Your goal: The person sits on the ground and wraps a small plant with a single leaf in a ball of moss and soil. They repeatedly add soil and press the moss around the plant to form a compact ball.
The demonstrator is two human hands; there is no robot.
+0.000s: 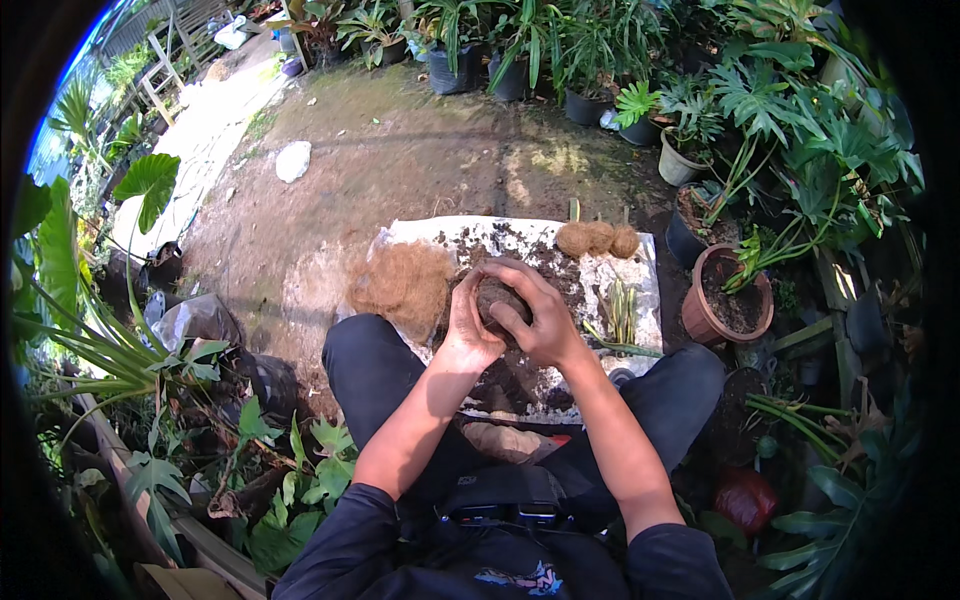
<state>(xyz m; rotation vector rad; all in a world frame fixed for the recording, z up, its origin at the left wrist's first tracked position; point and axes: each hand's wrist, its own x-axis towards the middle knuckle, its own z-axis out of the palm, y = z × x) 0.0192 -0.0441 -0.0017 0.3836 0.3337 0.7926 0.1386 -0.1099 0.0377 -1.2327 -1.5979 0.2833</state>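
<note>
Both my hands cup a round ball of dark soil (501, 300) above a soil-strewn white sheet. My left hand (471, 319) curves round one side of the ball, and my right hand (534, 307) wraps over its top and other side, thumb across the front. Beside my left hand lies a loose mat of brown coconut fibre (401, 285). Several fibre-wrapped balls (600, 238) stand in a row at the sheet's far right corner, with short green pieces rising behind them. A bunch of green leaf cuttings (621, 311) rests on the sheet to the right.
The white sheet (646, 289) lies on bare earth between my bent knees. A terracotta-coloured pot (697, 300) and a dark pot (684, 238) stand at the right. Black plant bags (454, 71) line the far edge. A white lump (292, 161) lies on the ground; leafy plants crowd both sides.
</note>
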